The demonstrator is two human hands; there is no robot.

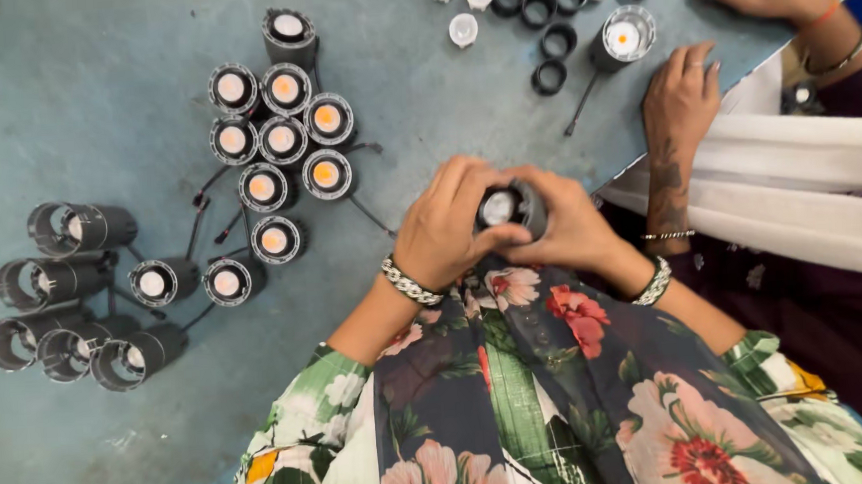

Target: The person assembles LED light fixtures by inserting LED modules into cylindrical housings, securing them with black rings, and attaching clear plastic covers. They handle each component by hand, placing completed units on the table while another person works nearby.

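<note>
Item: black spotlight housing [511,207], frame centre — left hand [442,229] & right hand [572,228] both clamped on it, fitting the front; next likely needs steady twist/press.

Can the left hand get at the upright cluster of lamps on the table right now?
Probably not at once: the left hand and right hand both grip a small lamp. The way to the cluster of lamps over the table looks free.

Lamp cluster [280,142] blocks left; table [90,53] far-left open.
</note>
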